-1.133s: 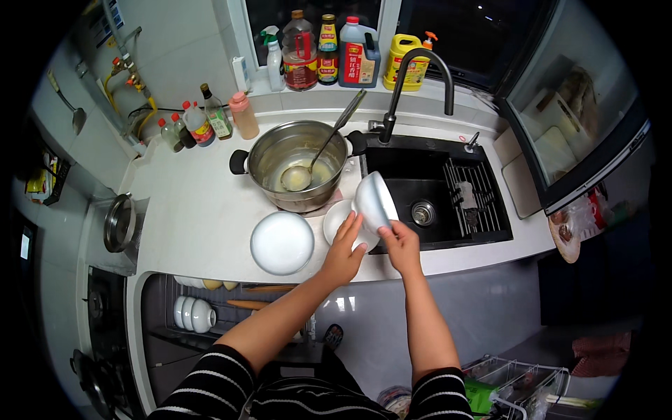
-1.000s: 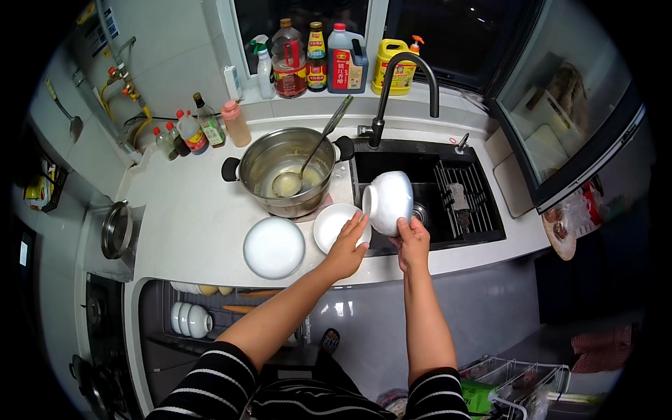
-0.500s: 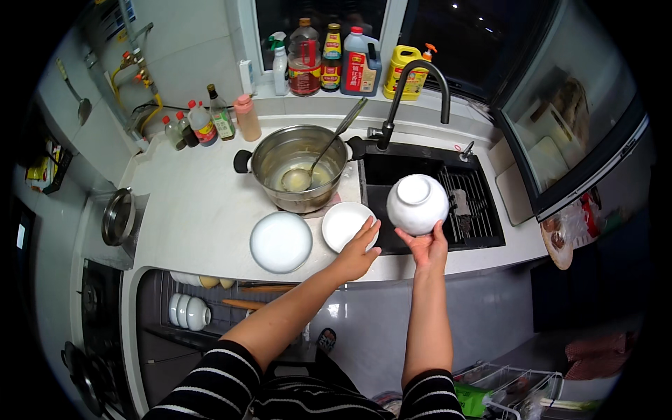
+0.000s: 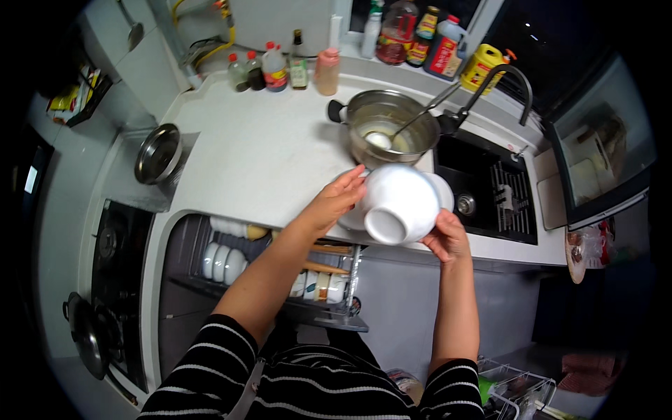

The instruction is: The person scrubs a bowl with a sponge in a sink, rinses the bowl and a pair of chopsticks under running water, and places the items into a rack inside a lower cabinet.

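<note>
A white bowl (image 4: pixel 400 199), tilted with its foot ring toward me, is held between my two hands over the front edge of the counter. My right hand (image 4: pixel 448 236) grips it at the lower right, and my left hand (image 4: pixel 337 203) has its fingers against the left side. Behind it, a white dish (image 4: pixel 442 189) and another pale dish (image 4: pixel 352 219) on the counter are mostly hidden. Just beyond stands a two-handled steel pot (image 4: pixel 360 145). A ladle (image 4: pixel 421 114) leans in it, its scoop in cloudy liquid.
To the right lies a black sink (image 4: pixel 455 168) with a dark faucet (image 4: pixel 525 91) and drain rack. Bottles (image 4: pixel 276 70) line the back wall and windowsill. Below the counter, an open drawer (image 4: pixel 355 273) holds several bowls. A stove (image 4: pixel 115 266) sits at the left.
The bowl has moved from over the sink toward the left, tipping its foot toward me. My left hand left the dish on the counter and came to the bowl. The view has swung left.
</note>
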`<act>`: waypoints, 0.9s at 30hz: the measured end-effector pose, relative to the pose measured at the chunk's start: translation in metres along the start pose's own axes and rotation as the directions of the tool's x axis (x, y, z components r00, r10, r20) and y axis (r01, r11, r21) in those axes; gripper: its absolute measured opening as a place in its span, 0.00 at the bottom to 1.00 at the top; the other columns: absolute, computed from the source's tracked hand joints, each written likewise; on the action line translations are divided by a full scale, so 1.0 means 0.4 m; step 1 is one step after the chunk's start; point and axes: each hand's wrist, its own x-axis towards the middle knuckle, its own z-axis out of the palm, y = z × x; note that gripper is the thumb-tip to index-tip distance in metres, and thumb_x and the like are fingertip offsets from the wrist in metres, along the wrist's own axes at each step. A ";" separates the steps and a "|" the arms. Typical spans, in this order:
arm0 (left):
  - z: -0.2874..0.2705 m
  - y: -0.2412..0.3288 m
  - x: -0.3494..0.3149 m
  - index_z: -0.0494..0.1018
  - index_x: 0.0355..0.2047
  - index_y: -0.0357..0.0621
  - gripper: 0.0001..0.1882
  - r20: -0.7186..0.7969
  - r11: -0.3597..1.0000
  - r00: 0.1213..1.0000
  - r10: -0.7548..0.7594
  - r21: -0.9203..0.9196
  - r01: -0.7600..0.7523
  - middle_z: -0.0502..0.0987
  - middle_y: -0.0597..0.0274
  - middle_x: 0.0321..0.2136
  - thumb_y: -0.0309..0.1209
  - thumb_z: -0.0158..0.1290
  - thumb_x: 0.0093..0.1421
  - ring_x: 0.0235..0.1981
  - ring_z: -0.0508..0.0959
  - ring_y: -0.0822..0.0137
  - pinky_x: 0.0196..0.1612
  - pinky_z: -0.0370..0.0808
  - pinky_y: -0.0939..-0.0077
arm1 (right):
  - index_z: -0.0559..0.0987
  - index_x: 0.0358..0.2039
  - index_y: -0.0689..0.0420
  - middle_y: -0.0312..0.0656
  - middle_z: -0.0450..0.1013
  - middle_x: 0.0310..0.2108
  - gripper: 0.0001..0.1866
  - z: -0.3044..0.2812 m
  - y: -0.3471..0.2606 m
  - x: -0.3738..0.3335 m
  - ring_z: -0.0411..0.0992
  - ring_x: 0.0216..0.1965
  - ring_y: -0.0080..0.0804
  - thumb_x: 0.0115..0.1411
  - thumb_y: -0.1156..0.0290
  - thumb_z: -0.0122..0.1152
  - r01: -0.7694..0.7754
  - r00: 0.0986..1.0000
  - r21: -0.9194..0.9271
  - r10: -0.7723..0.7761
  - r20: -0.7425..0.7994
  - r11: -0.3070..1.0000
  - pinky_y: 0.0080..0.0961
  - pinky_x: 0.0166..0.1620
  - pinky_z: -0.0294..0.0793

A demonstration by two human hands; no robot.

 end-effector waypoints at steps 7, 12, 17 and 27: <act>-0.397 -0.114 -0.335 0.68 0.46 0.37 0.26 0.270 0.893 0.854 -0.445 0.211 0.398 0.76 0.63 0.36 0.28 0.62 0.46 0.34 0.75 0.75 0.35 0.74 0.83 | 0.76 0.35 0.64 0.42 0.76 0.30 0.11 0.158 0.403 0.093 0.75 0.29 0.27 0.52 0.73 0.61 -0.522 0.838 -0.161 0.539 0.087 0.837 0.25 0.36 0.77; -0.496 -0.279 -0.514 0.69 0.44 0.36 0.22 -0.143 0.875 0.869 -0.474 0.029 0.482 0.75 0.59 0.36 0.33 0.59 0.51 0.34 0.75 0.73 0.32 0.75 0.82 | 0.69 0.48 0.44 0.33 0.69 0.43 0.18 0.237 0.786 0.150 0.66 0.44 0.26 0.60 0.53 0.49 -0.640 0.746 -0.161 0.557 -0.366 0.751 0.34 0.41 0.69; -0.589 -0.512 -0.559 0.66 0.46 0.44 0.17 -0.503 0.787 0.704 -0.502 0.072 0.613 0.73 0.64 0.38 0.35 0.52 0.58 0.37 0.73 0.69 0.33 0.74 0.73 | 0.56 0.59 0.44 0.34 0.66 0.46 0.31 0.307 1.096 0.169 0.64 0.43 0.30 0.59 0.48 0.49 -0.589 0.804 -0.391 0.470 -0.363 0.707 0.39 0.42 0.65; -0.731 -0.601 -0.605 0.66 0.48 0.50 0.15 -0.536 0.705 0.547 -0.643 -0.135 0.696 0.72 0.66 0.40 0.36 0.48 0.60 0.39 0.71 0.69 0.35 0.70 0.73 | 0.51 0.61 0.63 0.52 0.60 0.56 0.38 0.302 1.354 0.172 0.61 0.55 0.41 0.56 0.63 0.57 -0.608 0.776 -0.386 0.416 -0.474 0.694 0.25 0.56 0.58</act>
